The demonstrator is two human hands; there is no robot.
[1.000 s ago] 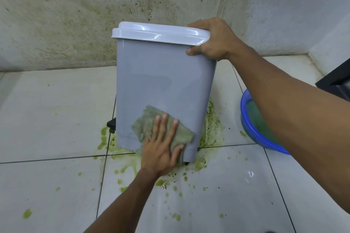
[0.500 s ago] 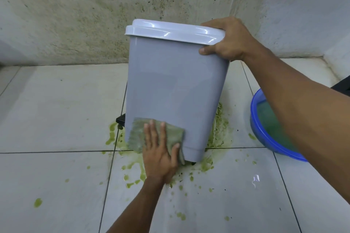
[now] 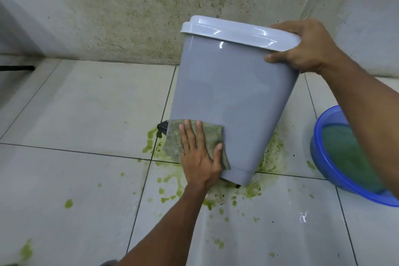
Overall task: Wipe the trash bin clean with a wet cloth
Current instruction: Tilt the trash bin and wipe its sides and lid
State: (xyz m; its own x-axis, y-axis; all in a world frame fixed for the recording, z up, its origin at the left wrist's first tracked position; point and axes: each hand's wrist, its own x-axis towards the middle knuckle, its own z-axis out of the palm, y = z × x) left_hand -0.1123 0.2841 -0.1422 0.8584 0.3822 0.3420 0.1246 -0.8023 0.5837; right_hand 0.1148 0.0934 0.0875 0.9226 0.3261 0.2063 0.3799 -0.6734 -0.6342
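A stained wall (image 3: 108,17), mottled with green and dark specks, fills the upper part of the frame. Below it lies a floor (image 3: 75,103) of pale tiles with dark joints. At the right edge sits a blue basin (image 3: 319,153) holding greenish water, partly hidden behind the right forearm. Green splatter (image 3: 272,155) pools around the foot of the bin and trails in drops toward the lower left. A thin black bar (image 3: 17,68) pokes in at the left edge.

The trash bin (image 3: 233,97) stands in the centre of the frame, slightly right. It is tilted, with its top leaning toward the upper right and its lower corner on the floor amid the splatter. Its body is smooth grey plastic, narrowing toward the base, and the broad face toward the camera shows no green. A glossy, paler lid (image 3: 237,32) sits shut on top. A black pedal (image 3: 163,127) juts out at the bin's lower left.

The right hand (image 3: 306,47) grips the bin's top right corner, fingers curled over the lid and thumb pressed on the wall just beneath. The left hand (image 3: 198,157) lies flat with straight fingers, pressing a greenish-grey cloth (image 3: 207,134) against the bin's lower left edge. The thumb is spread to the right over the cloth.
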